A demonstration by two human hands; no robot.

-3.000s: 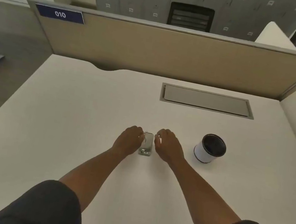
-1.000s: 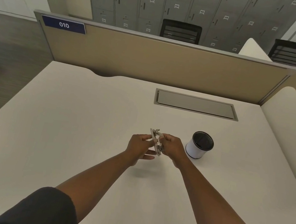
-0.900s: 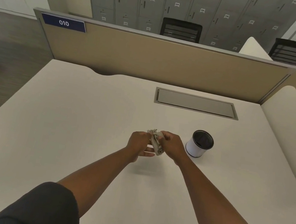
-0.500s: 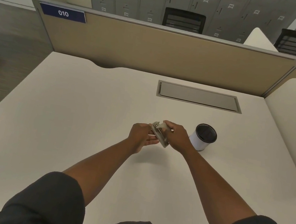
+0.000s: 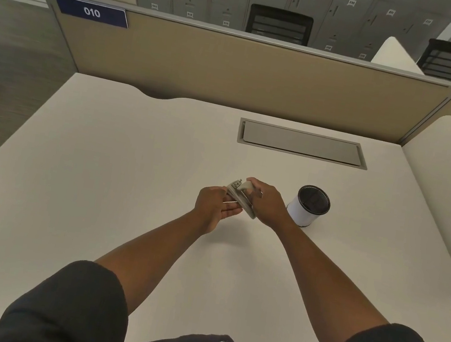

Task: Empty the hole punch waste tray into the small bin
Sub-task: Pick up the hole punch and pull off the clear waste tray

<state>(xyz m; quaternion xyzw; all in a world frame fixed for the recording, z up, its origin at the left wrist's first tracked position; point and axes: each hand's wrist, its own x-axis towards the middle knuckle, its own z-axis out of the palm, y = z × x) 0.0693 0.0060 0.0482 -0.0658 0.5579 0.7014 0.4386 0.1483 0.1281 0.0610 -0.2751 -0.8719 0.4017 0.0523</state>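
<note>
A small grey metal hole punch [image 5: 241, 195] is held tilted above the white desk [image 5: 98, 180], its base turned toward my left. My right hand [image 5: 267, 204] grips its body from the right side. My left hand [image 5: 214, 206] has its fingertips on the punch's underside, where the waste tray sits; the tray itself is hard to make out. The small bin [image 5: 308, 206], a white cylinder with a black mesh inside, stands upright on the desk just right of my right hand.
A grey cable-hatch cover [image 5: 302, 143] is set into the desk behind the bin. A beige partition [image 5: 234, 71] labelled 010 bounds the far edge. A white curved divider [image 5: 450, 182] rises at the right. Chairs and lockers stand beyond.
Both hands lifted the hole punch off the desk and tipped it on its side. Over the last second it tilted further, with my left fingers shifting along its underside.
</note>
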